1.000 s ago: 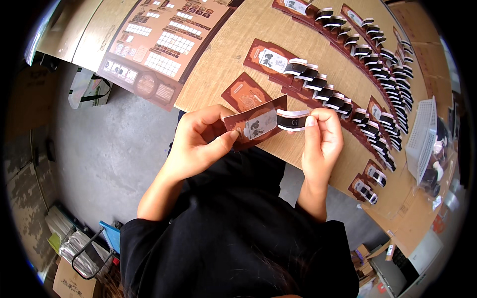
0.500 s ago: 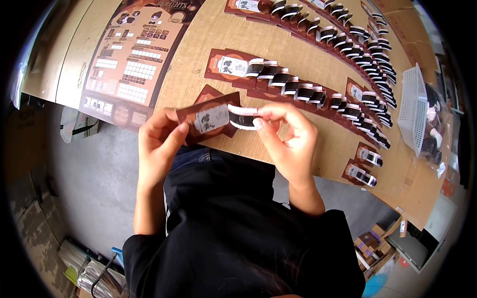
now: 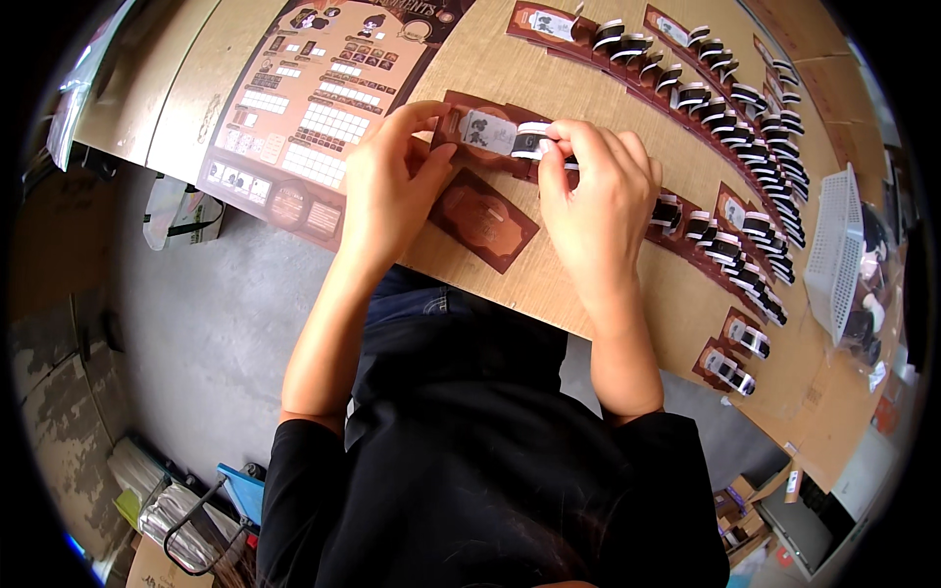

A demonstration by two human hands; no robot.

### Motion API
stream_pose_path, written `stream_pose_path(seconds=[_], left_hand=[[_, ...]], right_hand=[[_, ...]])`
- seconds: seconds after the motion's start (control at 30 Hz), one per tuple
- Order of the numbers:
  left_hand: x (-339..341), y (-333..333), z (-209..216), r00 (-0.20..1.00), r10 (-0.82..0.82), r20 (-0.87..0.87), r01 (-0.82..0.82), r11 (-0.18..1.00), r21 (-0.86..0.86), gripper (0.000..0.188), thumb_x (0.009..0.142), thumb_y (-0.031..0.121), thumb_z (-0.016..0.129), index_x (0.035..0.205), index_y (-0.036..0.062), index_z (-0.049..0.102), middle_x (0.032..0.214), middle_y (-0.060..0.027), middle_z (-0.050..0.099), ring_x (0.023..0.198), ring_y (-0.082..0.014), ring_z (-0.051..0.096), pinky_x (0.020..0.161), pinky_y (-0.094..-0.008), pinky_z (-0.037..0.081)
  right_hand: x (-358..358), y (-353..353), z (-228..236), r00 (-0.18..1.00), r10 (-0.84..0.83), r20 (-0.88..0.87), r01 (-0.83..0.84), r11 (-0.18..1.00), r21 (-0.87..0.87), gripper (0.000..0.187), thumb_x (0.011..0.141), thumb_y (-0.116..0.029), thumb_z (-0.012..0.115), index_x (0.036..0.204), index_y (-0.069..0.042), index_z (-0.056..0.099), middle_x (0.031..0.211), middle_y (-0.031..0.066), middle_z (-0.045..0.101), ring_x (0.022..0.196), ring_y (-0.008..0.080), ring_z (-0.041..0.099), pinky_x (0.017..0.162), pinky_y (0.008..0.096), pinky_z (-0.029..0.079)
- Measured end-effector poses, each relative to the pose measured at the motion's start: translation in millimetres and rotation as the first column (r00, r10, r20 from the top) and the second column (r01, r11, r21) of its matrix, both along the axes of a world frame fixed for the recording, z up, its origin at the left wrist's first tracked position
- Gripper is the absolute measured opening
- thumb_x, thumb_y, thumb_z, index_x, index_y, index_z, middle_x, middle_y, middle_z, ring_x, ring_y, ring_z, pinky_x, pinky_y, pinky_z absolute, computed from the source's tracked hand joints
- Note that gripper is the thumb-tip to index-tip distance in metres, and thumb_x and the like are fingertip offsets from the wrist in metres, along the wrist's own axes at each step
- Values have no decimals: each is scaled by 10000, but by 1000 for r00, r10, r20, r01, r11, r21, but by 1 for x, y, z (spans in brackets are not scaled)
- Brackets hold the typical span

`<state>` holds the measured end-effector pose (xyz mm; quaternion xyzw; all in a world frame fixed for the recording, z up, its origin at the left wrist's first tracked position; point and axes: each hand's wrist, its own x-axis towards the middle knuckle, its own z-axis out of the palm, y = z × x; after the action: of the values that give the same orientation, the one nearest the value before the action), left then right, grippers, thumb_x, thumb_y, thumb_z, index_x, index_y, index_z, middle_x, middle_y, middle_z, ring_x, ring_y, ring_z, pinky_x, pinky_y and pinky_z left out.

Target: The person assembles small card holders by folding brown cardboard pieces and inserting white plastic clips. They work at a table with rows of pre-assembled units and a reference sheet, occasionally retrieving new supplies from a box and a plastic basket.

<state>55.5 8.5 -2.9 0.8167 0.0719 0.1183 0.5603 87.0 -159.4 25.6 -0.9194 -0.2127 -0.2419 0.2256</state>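
Observation:
A brown card (image 3: 446,127) with a white printed label (image 3: 485,132) is between my hands at the left end of the nearest row. My left hand (image 3: 397,181) pinches its left edge between thumb and fingers. From the label's right end curls a black-and-white strip (image 3: 530,144), which my right hand (image 3: 603,186) pinches at its far end. Whether the card rests on the row beneath cannot be made out. Just below lies a single brown card (image 3: 485,221), flat and without a strip, near the table's front edge.
Overlapping rows of similar cards with curled strips (image 3: 691,98) fan across the table (image 3: 470,73). Two such cards (image 3: 727,367) lie near the right front edge. A large printed sheet (image 3: 314,127) lies at left. A white basket (image 3: 833,260) stands far right, beside a clear bag (image 3: 867,294).
Both hands have carried the card and strip forward, away from my body, to the left end of the nearest row. The flat card below is now uncovered. The whole view has shifted slightly.

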Motion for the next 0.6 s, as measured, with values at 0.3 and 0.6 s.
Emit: stream_pose_path(seconds=[0.3,0.6], left_hand=[[-19,-2,17,975,-212,69,173,916,362,414,613,19,718,1010,53,605,1029,-90,558,725,-187,575,648,-287,484],[-26,-4,30,917,-377,-134,375,694,615,586,542,177,761,1078,85,545,996,-84,496,982,-273,460,868,-352,397]], right_hand=[[-2,-5,4,997,-8,79,4,999,54,110,700,-127,667,792,-117,608,751,0,545,718,200,499,648,332,374],[-45,-23,6,987,162,20,-162,954,252,154,683,-22,653,829,-38,608,771,73,552,683,236,505,637,332,402]])
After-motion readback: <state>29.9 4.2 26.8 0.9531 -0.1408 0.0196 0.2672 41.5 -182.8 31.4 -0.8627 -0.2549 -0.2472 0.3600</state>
